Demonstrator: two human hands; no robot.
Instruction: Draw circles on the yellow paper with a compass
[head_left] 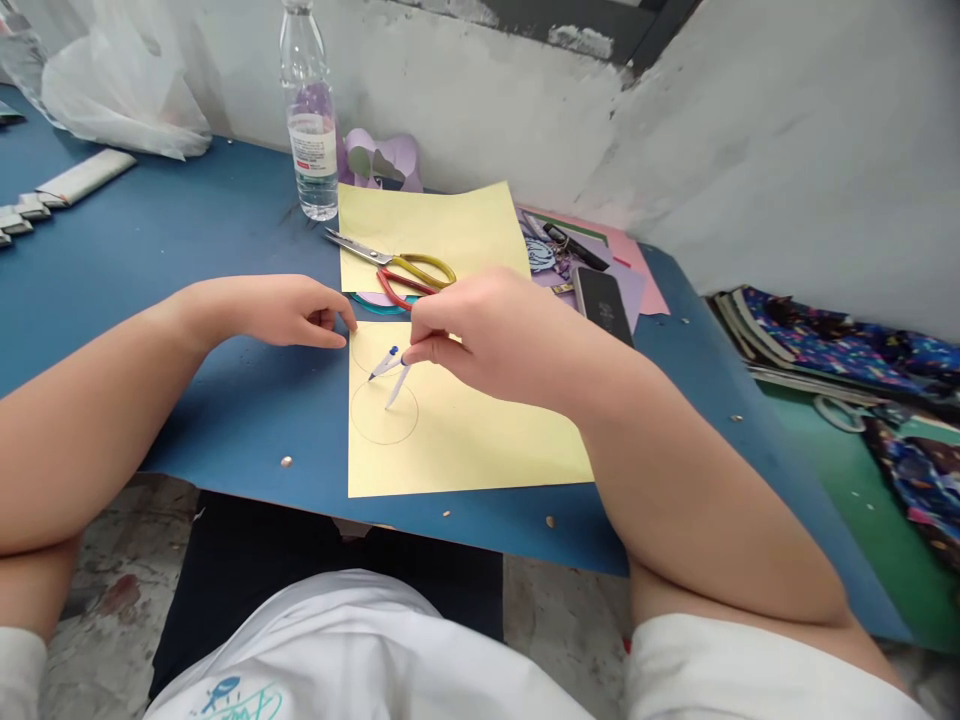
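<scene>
A yellow paper sheet (480, 450) lies near the table's front edge, with a full circle drawn at its left and part of another curve above. My right hand (487, 330) pinches the top of a white and blue compass (397, 385), whose legs are spread over the drawn circle. My left hand (300, 310) rests at the sheet's upper left corner, fingers curled and fingertips by the paper's edge; whether anything is under them is hidden. Scissors (390, 260) with yellow and red handles lie just above, partly on a second yellow sheet (450, 225).
A water bottle (313, 150) stands at the back, beside purple paper loops (382, 160). A plastic bag (124, 90) sits back left. To the right are a phone (602, 303), a black marker (576, 246) and coloured papers. Patterned cloth items (847, 330) lie on a green table.
</scene>
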